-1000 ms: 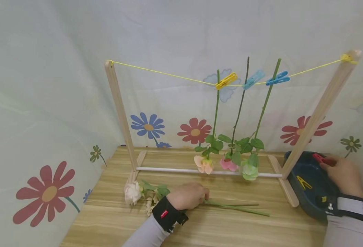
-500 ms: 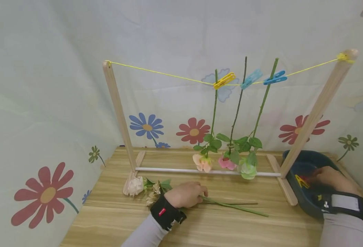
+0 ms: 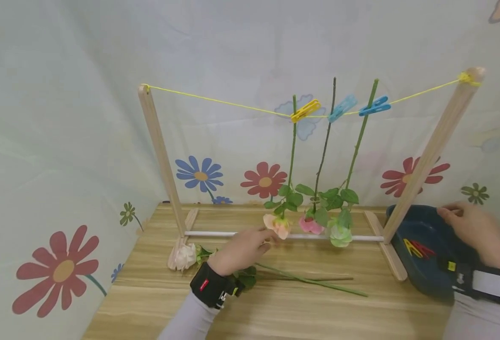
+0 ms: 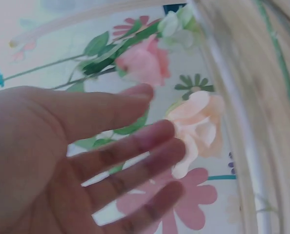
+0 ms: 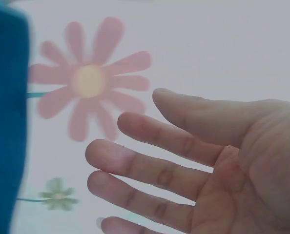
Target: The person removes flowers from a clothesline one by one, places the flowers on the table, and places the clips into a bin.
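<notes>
My left hand (image 3: 245, 250) is raised over the flowers lying on the table, its fingers loosely extended and holding nothing. In the left wrist view its fingertips overlap the hanging peach flower (image 4: 198, 124). Pink (image 3: 311, 225) and pale green (image 3: 340, 234) flowers hang upside down beside it. Yellow (image 3: 306, 111), light blue (image 3: 342, 108) and blue (image 3: 375, 106) clothespins hold their stems on a yellow string (image 3: 216, 98). Below my left hand lie a white flower (image 3: 185, 256) and long stems (image 3: 314, 281). My right hand (image 3: 477, 231), fingers spread and holding nothing, is over the right rim of a dark blue basin (image 3: 441, 269).
Yellow (image 3: 412, 248) and red (image 3: 424, 249) clothespins lie inside the basin. The string runs between a left wooden post (image 3: 161, 156) and a right one (image 3: 435, 151). A white rod (image 3: 228, 233) joins their feet. Behind stands a flower-printed cloth (image 3: 233, 47).
My right hand dipped into the basin, released the red clothespin beside the yellow one, and came back out. My left hand left the lying stems, rising slightly and moving left.
</notes>
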`<act>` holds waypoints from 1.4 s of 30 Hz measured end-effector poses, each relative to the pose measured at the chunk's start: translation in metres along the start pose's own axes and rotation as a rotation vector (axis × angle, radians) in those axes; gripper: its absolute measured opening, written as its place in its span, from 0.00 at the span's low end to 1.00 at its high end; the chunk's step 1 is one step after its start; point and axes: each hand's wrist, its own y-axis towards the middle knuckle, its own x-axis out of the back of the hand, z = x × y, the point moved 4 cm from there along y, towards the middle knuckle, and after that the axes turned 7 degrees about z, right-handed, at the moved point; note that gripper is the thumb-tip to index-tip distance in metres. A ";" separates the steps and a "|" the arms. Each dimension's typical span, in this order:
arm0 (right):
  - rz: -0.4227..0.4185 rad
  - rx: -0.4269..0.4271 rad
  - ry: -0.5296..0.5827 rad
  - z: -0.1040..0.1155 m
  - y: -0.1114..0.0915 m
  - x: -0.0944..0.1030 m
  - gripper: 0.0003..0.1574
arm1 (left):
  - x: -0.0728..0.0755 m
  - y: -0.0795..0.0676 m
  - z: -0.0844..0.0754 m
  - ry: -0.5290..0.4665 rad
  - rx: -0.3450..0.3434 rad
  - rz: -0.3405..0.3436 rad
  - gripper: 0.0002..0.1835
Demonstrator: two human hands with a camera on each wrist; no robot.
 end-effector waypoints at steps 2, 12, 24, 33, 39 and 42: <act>-0.068 -0.001 0.011 0.013 -0.009 0.010 0.34 | 0.007 -0.001 0.000 -0.014 -0.007 -0.065 0.11; -0.135 0.001 -0.017 0.062 -0.039 0.032 0.35 | 0.021 -0.004 -0.003 -0.094 -0.003 -0.239 0.11; 0.092 0.374 -0.050 0.123 -0.049 0.010 0.24 | 0.034 -0.010 -0.010 -0.706 -0.108 -0.503 0.21; 0.001 0.551 0.020 0.169 -0.057 -0.003 0.23 | 0.038 -0.008 -0.015 -0.758 -0.123 -0.530 0.21; -0.235 0.661 0.058 0.192 -0.062 -0.005 0.22 | 0.039 -0.006 -0.015 -0.748 -0.109 -0.540 0.21; -0.318 0.705 0.083 0.205 -0.062 -0.003 0.25 | 0.040 -0.001 -0.014 -0.745 -0.108 -0.544 0.21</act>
